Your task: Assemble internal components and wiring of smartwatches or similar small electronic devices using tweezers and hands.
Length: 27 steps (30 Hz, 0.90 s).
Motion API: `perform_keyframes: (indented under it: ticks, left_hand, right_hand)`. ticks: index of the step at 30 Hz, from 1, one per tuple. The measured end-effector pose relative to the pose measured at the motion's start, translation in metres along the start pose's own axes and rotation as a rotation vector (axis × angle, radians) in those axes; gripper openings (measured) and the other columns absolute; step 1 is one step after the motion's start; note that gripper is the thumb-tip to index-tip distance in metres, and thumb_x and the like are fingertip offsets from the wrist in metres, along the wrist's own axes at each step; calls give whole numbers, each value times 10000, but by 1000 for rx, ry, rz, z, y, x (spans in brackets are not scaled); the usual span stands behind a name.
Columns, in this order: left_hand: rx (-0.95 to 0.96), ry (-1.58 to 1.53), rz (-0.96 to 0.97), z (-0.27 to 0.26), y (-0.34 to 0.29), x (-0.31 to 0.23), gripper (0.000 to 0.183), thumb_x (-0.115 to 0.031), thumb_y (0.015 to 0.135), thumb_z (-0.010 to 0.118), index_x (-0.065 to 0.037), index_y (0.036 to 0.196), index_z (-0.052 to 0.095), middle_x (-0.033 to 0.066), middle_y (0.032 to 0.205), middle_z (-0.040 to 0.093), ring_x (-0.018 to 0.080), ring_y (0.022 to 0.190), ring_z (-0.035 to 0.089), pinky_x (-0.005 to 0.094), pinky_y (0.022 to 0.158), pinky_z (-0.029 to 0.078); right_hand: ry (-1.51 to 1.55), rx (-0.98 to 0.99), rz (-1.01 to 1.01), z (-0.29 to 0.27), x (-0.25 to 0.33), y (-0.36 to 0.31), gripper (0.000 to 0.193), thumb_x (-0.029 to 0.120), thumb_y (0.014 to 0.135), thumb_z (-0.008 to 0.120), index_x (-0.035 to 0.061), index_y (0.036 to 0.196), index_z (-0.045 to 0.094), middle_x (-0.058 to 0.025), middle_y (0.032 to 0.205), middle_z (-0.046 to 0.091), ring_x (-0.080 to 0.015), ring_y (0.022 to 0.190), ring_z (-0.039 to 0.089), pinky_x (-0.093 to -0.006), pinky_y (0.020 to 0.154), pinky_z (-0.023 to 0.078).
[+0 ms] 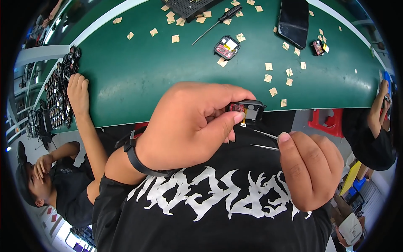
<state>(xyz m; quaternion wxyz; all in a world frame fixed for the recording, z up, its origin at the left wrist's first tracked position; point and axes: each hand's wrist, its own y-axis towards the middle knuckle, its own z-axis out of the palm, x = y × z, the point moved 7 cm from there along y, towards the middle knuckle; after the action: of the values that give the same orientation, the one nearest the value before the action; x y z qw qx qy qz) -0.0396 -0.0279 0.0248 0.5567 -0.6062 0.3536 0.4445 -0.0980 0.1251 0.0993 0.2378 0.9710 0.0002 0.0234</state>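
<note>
Between its thumb and fingers, my left hand (193,122) grips a small black device casing (257,110), above my lap by the near table edge. The casing is open, showing a red circuit board, a silver part and a thin yellow flex strip hanging out. To the right, my right hand (312,168) pinches metal tweezers (266,142). Their tips are spread and point left, just below the casing and apart from it. A similar open casing (227,47) with a red board lies on the table ahead of my left hand.
On the green table (138,80) lie scattered tan adhesive squares (175,38), a screwdriver (218,24), a black phone (293,23), another small circuit unit (318,48) and a black perforated tray (189,7). Many small dark devices (58,92) line the left end. Co-workers sit at both sides.
</note>
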Motion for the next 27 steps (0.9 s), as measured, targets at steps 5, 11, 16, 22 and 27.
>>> perform_keyframes:
  ticks: [5, 11, 16, 22, 27]
  left_hand:
    - [1, -153, -71, 2, 2, 6, 325, 45, 969, 574, 82, 1289, 614, 53, 848, 669, 74, 765, 649, 205, 692, 554]
    - [62, -150, -7, 1, -9, -1, 385, 76, 957, 503, 92, 1333, 582, 66, 889, 695, 69, 811, 663, 211, 752, 549]
    - [86, 33, 54, 2, -12, -6, 411, 84, 934, 480, 94, 1332, 583, 72, 897, 699, 71, 827, 672, 218, 769, 552]
    - [63, 157, 185, 1, -14, -12, 462, 110, 879, 482, 55, 1318, 618, 96, 885, 707, 93, 793, 694, 227, 739, 557]
    - [42, 237, 267, 3, -15, -12, 488, 112, 858, 497, 32, 1322, 625, 100, 865, 712, 104, 774, 705, 231, 711, 557]
  right_hand:
    - [34, -67, 13, 4, 2, 3, 263, 2, 652, 711, -98, 894, 690, -127, 754, 624, -185, 566, 541, -253, 444, 381]
    - [36, -52, 25, 9, 5, 7, 249, 9, 641, 708, -89, 870, 693, -122, 754, 619, -185, 580, 543, -247, 442, 360]
    - [9, -38, -24, 9, 9, 7, 239, 13, 638, 705, -87, 855, 690, -125, 754, 614, -182, 585, 539, -242, 437, 331]
    - [10, 6, -78, 11, 12, 6, 243, 10, 632, 703, -89, 852, 688, -131, 752, 606, -182, 592, 536, -242, 435, 324]
    - [29, 30, -94, 11, 12, 7, 228, 1, 643, 701, -88, 853, 688, -127, 750, 604, -180, 598, 538, -239, 434, 331]
